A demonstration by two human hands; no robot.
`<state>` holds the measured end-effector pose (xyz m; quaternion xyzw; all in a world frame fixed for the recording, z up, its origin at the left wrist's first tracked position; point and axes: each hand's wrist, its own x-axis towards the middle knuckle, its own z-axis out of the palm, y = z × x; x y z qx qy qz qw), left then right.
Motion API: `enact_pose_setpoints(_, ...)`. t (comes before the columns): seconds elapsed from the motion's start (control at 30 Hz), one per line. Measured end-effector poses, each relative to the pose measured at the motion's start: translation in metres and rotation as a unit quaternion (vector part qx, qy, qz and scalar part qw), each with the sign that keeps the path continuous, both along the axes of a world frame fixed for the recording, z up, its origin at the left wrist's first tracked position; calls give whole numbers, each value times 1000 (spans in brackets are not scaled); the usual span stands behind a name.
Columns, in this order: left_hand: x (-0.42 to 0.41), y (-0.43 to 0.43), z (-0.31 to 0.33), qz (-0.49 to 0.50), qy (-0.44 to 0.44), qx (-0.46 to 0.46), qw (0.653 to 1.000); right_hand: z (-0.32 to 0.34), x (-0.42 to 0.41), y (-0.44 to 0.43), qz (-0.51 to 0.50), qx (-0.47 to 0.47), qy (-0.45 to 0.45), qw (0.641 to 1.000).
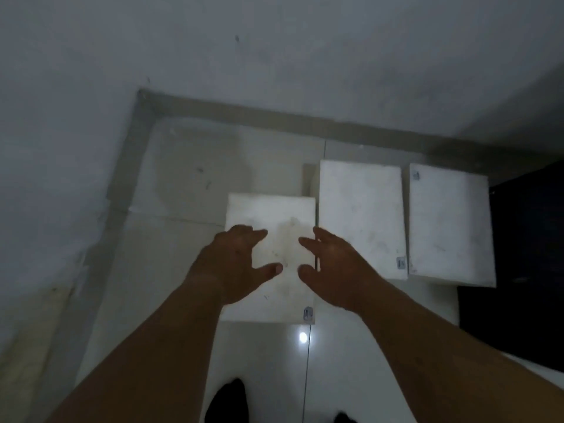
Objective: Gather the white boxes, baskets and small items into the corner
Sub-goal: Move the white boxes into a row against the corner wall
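Three white boxes stand side by side on the pale tiled floor near a wall corner. The nearest, left box [274, 215] lies under both my hands. My left hand [235, 257] hovers over its left half with fingers spread, holding nothing. My right hand [332, 264] is over its right edge, fingers apart too. Whether the hands touch the lid is unclear. The middle box [361, 215] and the right box [448, 224] sit further back, close to the far wall. No baskets or small items are in view.
Grey walls meet at the corner [143, 96] at upper left, with bare tiled floor [189, 178] between it and the boxes. A dark object [518, 254] stands at the right beside the right box. My dark shoes [229, 401] show at the bottom edge.
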<state>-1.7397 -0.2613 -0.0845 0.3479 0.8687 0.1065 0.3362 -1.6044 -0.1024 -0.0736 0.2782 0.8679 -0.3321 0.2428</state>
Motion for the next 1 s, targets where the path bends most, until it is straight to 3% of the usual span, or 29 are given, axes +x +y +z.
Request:
enact_pose_setpoints(0.2,-4,24,161,-48,93,69,992,148,-9,13,24,38,90,995)
enact_pose_setpoints(0.4,3,21,370,-65,201,132,968,355,-28,12,41,64,235,969)
enact_pose_setpoints(0.6,52,-13,563,27,246,321,914,554,-17,-29,-20,6,416,909)
enact_pose_setpoints(0.8,86,-64,652,16,326,425,845,648,29,-86,-6,17,516,857)
enact_pose_setpoints(1.0,100,-113,676,-11,328,461,825,671,49,-146,-38,50,562,825)
